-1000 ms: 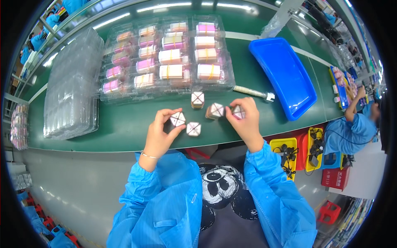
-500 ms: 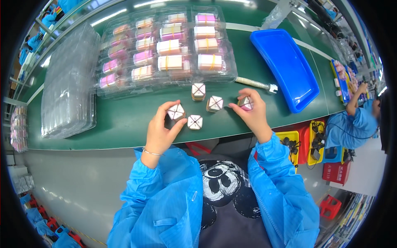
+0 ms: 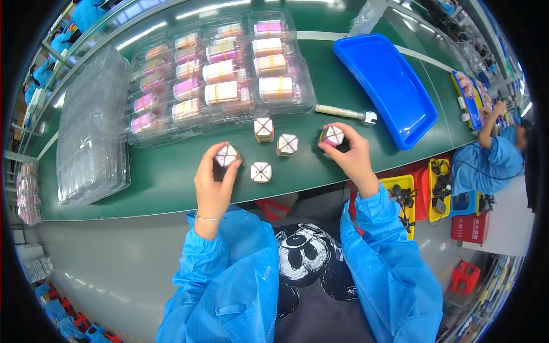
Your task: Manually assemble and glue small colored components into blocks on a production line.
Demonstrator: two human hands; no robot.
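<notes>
My left hand pinches a small faceted block between thumb and fingers; its white top is crossed by dark lines. My right hand grips a similar block by its sides, farther right. Between the hands are three more such blocks: a taller-looking one at the back, a middle one and a front one. Pinkish and brownish sides show below some of the white tops. All lie over the green tabletop.
Clear plastic trays hold several banded pink and cream bundles. Stacked empty trays stand at left. A wrapped handle-like tool lies near a blue tray. At far right, a co-worker sits beside the bench; yellow bins are below.
The whole view has shifted slightly. My left hand, with its block, has moved a little left, away from the front block. The right-hand block is slightly farther back and its top shows more.
</notes>
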